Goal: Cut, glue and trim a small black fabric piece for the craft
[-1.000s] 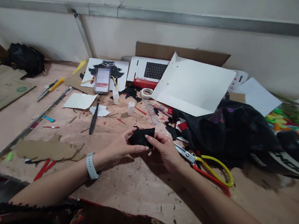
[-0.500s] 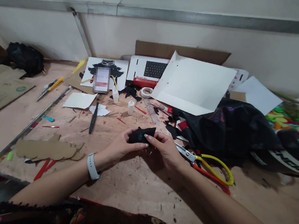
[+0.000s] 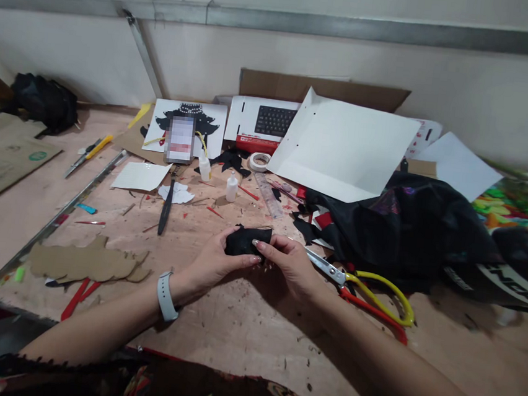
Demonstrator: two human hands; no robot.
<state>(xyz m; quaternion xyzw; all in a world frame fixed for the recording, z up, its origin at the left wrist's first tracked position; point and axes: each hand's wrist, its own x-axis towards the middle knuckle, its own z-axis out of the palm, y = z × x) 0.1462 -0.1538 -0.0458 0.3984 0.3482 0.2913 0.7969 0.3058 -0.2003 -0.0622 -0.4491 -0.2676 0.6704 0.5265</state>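
Observation:
A small piece of black fabric [image 3: 245,241] is held between both hands above the middle of the table. My left hand [image 3: 217,257] grips its left side, thumb along the lower edge. On the right side, my right hand [image 3: 285,259] pinches it between thumb and fingers. What lies behind the fabric is mostly hidden, though a thin brownish edge shows along its top. Scissors [image 3: 353,287] with one yellow and one red handle lie just right of my right hand. Beyond the hands stands a small white squeeze bottle [image 3: 232,189].
Stacked cardboard cut-outs [image 3: 85,258] lie at the left, near a yellow utility knife [image 3: 91,153]. A tape roll [image 3: 259,162], a clear ruler [image 3: 268,197] and a large white sheet [image 3: 343,146] are farther back. Black shiny cloth [image 3: 410,231] is heaped at right.
The black fabric has turned slightly in my fingers, and the bluish mark seen on it before no longer shows clearly. Both hands keep their hold in nearly the same place.

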